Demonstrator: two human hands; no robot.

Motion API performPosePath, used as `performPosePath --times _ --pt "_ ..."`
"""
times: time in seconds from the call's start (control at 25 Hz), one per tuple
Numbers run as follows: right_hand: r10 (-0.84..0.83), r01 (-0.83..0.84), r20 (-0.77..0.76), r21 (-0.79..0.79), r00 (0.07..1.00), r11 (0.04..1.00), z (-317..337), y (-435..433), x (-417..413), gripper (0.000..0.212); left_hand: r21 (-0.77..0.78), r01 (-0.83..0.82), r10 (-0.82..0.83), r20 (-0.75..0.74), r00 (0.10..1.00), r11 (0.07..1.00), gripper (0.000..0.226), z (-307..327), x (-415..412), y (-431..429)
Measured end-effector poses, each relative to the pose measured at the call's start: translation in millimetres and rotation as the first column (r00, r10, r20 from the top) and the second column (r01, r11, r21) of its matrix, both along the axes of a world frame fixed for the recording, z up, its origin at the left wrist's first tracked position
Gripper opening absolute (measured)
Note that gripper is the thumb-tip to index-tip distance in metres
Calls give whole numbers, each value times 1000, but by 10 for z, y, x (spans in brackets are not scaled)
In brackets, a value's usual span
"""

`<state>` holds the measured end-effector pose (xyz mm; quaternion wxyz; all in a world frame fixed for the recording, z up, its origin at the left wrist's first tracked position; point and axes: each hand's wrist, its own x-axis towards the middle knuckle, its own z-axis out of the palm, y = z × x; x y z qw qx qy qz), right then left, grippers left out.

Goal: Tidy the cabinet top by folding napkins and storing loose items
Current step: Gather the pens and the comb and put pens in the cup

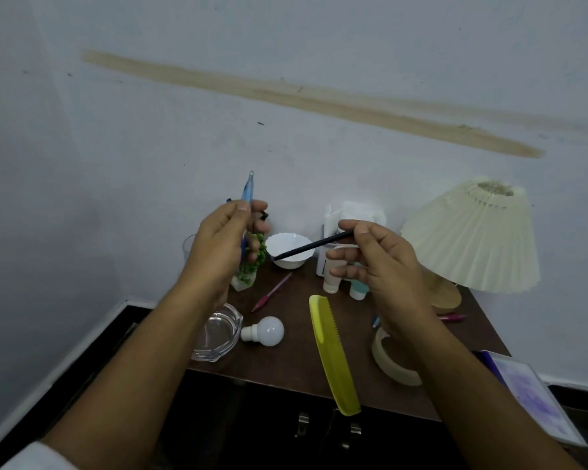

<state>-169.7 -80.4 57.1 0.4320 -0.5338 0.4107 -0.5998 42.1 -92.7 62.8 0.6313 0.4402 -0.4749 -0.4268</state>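
The translucent blue plastic pen (247, 189) in my left hand (221, 245) shows pale blue. The thin black stick (314, 245) in my right hand (381, 262) is plain black all along. The dark brown wooden surface (296, 364) has a faint grain. On it are a white scalloped bowl (289, 249), a bright yellow plastic comb (333, 354), a white round light bulb (267, 330), a clear glass ashtray (218, 330) and a slim pink pen (272, 292) that is deeper pink at one end. The cream pleated lampshade (472, 235) is lined with fine folds. The small leafy plant (252, 262) is green in a white pot. The beige tape roll (391, 361) is unpatterned. The bluish-white wall (150, 147) bears one long tan streak (319, 100).
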Motion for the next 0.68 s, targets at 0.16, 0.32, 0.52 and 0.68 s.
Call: performPosePath --times 0.16,0.32,0.52,0.68 --pt "-90 79 -85 -128 992 989 76 -317 184 19 -74 -59 58 -12 998 996 21 221 194 -226" --pt "-166 116 -212 -231 963 966 242 -797 409 15 -146 -109 141 233 962 983 13 419 437 -654" --pt "-261 139 -340 -343 903 929 324 -1463 650 10 -229 -196 299 635 712 954 18 450 674 -1198" --pt "-270 107 -447 -356 853 928 233 -1840 848 11 -209 -183 275 813 514 961 16 262 775 -1548"
